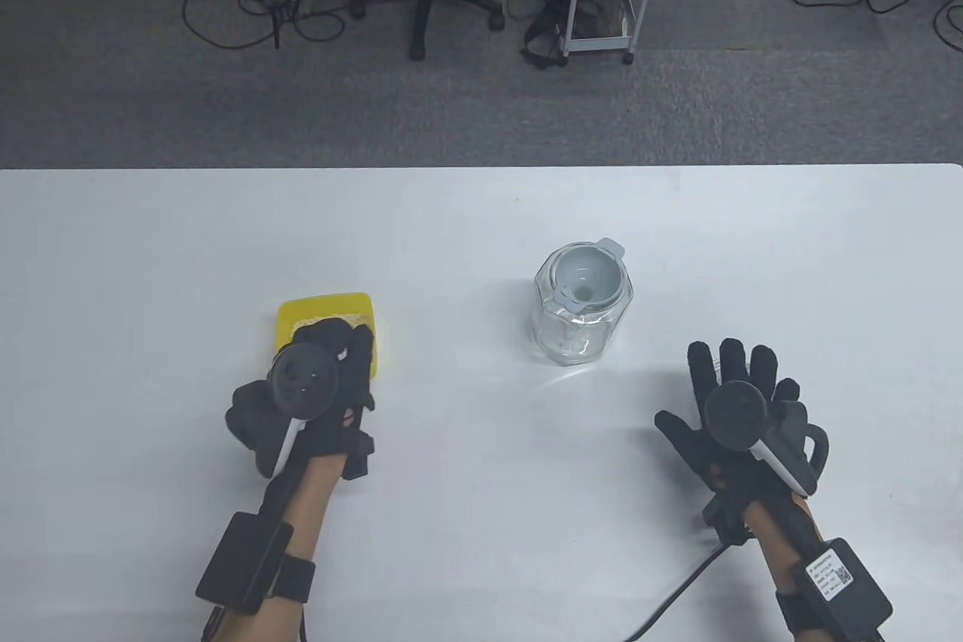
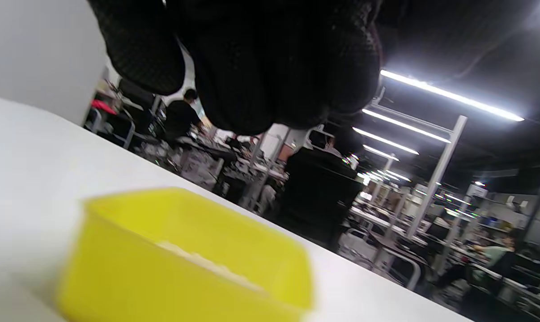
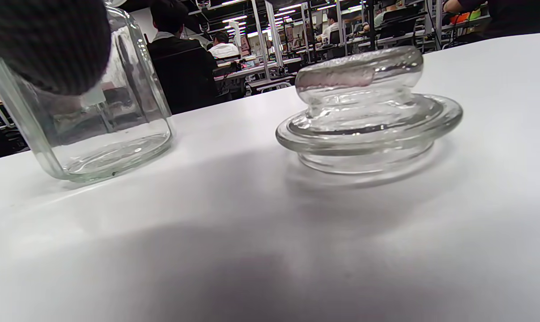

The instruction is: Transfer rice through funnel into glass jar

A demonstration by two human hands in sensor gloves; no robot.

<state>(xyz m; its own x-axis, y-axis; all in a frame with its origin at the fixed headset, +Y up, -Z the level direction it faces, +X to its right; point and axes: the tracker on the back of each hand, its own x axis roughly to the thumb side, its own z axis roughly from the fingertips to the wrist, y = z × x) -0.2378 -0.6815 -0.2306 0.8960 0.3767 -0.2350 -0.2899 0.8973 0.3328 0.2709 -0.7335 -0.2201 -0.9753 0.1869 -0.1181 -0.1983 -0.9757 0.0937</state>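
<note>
The left hand (image 1: 316,386) hovers over the yellow rice tub (image 1: 325,311), grip unclear; the right hand (image 1: 741,401) lies spread, empty. It should grasp the tub's sides firmly, then pour slowly into the funnel (image 1: 583,277) atop the glass jar (image 1: 575,330)

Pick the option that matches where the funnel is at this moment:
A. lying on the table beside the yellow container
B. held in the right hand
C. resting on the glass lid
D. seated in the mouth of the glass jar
D: in the table view the funnel sits in the open top of the glass jar, and neither hand touches it.
</note>
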